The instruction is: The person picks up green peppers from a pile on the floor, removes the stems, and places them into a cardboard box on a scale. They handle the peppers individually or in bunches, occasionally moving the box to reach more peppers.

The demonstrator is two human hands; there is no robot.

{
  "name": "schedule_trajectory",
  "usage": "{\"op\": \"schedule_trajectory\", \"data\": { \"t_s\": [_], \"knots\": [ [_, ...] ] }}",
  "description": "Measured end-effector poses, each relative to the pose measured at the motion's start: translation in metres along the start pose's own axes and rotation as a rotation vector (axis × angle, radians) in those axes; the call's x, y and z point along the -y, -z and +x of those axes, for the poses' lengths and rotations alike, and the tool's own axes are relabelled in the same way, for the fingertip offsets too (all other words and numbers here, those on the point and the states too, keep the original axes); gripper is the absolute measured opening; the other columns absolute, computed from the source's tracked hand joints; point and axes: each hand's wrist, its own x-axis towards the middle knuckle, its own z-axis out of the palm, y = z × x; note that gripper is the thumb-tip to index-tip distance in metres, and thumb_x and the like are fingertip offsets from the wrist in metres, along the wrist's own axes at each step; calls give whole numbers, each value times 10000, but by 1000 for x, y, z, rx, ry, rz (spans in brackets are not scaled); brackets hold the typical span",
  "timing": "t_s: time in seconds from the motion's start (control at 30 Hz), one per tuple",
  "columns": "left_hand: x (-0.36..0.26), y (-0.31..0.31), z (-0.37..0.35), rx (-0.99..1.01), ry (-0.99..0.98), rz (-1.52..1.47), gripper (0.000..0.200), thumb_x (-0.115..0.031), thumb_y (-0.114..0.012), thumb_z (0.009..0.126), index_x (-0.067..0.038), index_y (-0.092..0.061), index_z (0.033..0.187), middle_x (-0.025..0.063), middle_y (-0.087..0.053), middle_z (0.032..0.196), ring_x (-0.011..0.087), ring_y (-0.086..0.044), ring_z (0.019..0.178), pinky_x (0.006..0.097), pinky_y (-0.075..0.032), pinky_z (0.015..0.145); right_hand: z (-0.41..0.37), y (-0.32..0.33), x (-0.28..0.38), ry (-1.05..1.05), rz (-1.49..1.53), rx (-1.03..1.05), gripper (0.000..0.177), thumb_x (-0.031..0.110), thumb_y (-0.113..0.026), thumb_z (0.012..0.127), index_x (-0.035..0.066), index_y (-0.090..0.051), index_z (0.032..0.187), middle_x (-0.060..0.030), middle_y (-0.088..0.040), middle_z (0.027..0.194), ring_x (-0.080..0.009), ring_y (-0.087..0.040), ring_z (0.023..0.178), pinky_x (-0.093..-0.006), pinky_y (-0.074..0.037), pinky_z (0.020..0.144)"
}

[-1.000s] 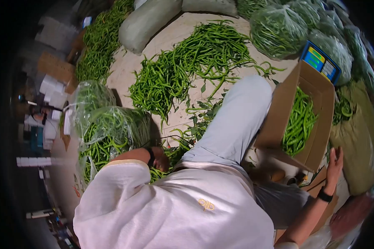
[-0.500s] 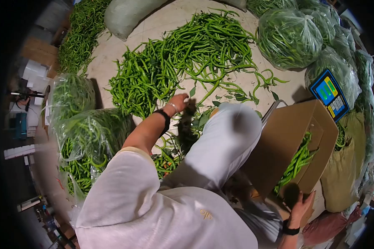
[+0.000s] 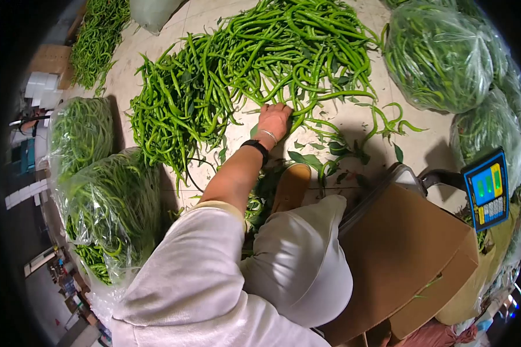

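A big heap of long green chili peppers [image 3: 295, 49] lies on the pale floor in front of me. At its near edge is my left hand [image 3: 274, 121], with a bracelet and a dark band on the wrist. Its fingers are curled down and close together over peppers, and the fingertips are partly hidden. Loose peppers and leaves lie around it. My right hand is out of the picture. At the right stands a brown cardboard box [image 3: 405, 248], tilted, its inside hidden from here.
A scale display [image 3: 486, 188] stands beside the box. Clear bags of green peppers stand at the left [image 3: 116, 202] and right [image 3: 440, 58]. My shoe [image 3: 291, 188] is on the floor below the heap. More peppers [image 3: 101, 43] lie at the far left.
My left hand has moved forward and right to the heap's edge. My right hand, earlier at the box, has left the view. The box has tipped, hiding the peppers inside. The view has shifted.
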Motion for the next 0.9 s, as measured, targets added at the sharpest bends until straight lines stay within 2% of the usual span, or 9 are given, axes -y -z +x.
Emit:
{"op": "schedule_trajectory", "data": {
  "t_s": [0.13, 0.2, 0.33, 0.4, 0.47, 0.53, 0.6, 0.8, 0.9],
  "knots": [
    [-2, 36, -10, -217, -2, -368, 151, -146, -564, 834, -81, -535, 967, 132, -543, 965, 339, -549, 862, 403, -451, 731, 6, -15, -15, 112, -29, -81, 561, 327, -571, 882, -82, -434, 1240, -287, -556, 1104, -409, -527, 1006, -448, -411, 893],
    [9, 45, -13, -579, 145, -497, 207, -139, -598, 808, -62, -519, 983, 142, -531, 976, 354, -543, 851, 396, -463, 715, 5, -17, -19, 97, -11, -57, 561, 315, -569, 883, -78, -414, 1251, -281, -543, 1121, -401, -518, 1020, -444, -403, 902],
    [55, 7, 12, -602, 444, -550, 299, -174, -667, 756, -56, -514, 985, 166, -515, 1023, 363, -536, 879, 413, -450, 756, 6, -22, -27, 76, 38, -38, 564, 291, -566, 885, -70, -375, 1274, -267, -516, 1156, -384, -499, 1047, -437, -387, 920],
    [61, -7, 27, -420, 632, -549, 436, -227, -730, 707, -70, -510, 1049, 196, -503, 1078, 377, -525, 967, 420, -439, 833, 7, -24, -33, 63, 62, -35, 567, 279, -565, 886, -66, -355, 1285, -261, -503, 1173, -376, -490, 1061, -433, -379, 929],
    [46, -10, 44, -265, 760, -656, 728, -374, -765, 667, -134, -416, 1259, 247, -399, 1263, 400, -461, 1113, 418, -403, 949, 7, -25, -37, 49, 84, -30, 571, 266, -563, 888, -62, -335, 1296, -254, -490, 1190, -367, -481, 1074, -429, -371, 938],
    [10, 7, 62, -98, 974, -621, 852, -438, -770, 640, -173, -329, 1319, 231, -272, 1364, 401, -371, 1199, 495, -370, 954, 5, -25, -39, 35, 106, -23, 577, 254, -562, 889, -58, -316, 1307, -248, -477, 1208, -359, -472, 1088, -425, -363, 947],
    [-16, 13, 72, 42, 1031, -524, 942, -469, -775, 620, -206, -245, 1353, 199, -184, 1407, 386, -278, 1258, 555, -331, 941, 5, -25, -40, 25, 133, -18, 584, 242, -560, 890, -55, -296, 1318, -241, -464, 1225, -351, -463, 1101, -421, -354, 956],
    [-18, -1, 80, 54, 1104, -336, 880, -441, -770, 633, -241, -290, 1343, 133, -261, 1373, 339, -319, 1229, 536, -327, 916, 4, -16, -42, -5, 192, -2, 610, 206, -555, 894, -43, -237, 1351, -221, -424, 1277, -326, -435, 1142, -410, -330, 983],
    [8, -9, 58, -39, 913, -382, 621, -335, -742, 695, -257, -462, 1244, 117, -367, 1287, 339, -421, 1158, 553, -338, 904, 4, -19, -41, -22, 241, 8, 626, 188, -553, 896, -37, -208, 1368, -211, -404, 1303, -313, -422, 1163, -404, -318, 997]
  ]
}}
